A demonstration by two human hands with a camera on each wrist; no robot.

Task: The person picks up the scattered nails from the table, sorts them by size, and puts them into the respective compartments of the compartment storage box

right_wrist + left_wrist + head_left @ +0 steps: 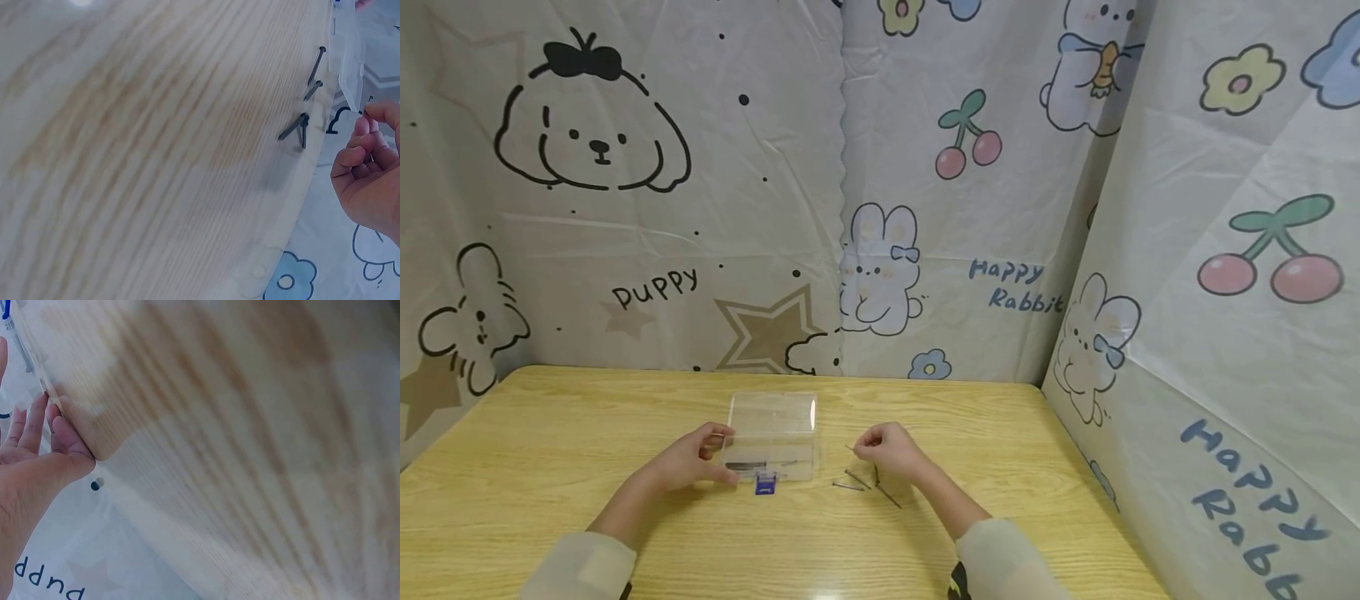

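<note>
A clear plastic box (801, 471) with its lid (772, 412) raised stands on the table, a blue latch (765, 484) at its front. Dark nails (746, 465) lie inside, along the front. My left hand (694, 458) holds the box by its left side, thumb at the front corner and fingers farther back. Right of the box, my right hand (891, 451) pinches a nail (370, 98) between thumb and fingertips, much of it hidden by them. Several loose nails (889, 497) lie on the wood just below that hand; the right wrist view shows their flat heads.
The yellow wood-grain table (737, 550) carries the box and nails. Its far edge meets a printed cloth backdrop (760, 217) with cartoon animals. Another cloth wall (1240, 358) runs along the right side.
</note>
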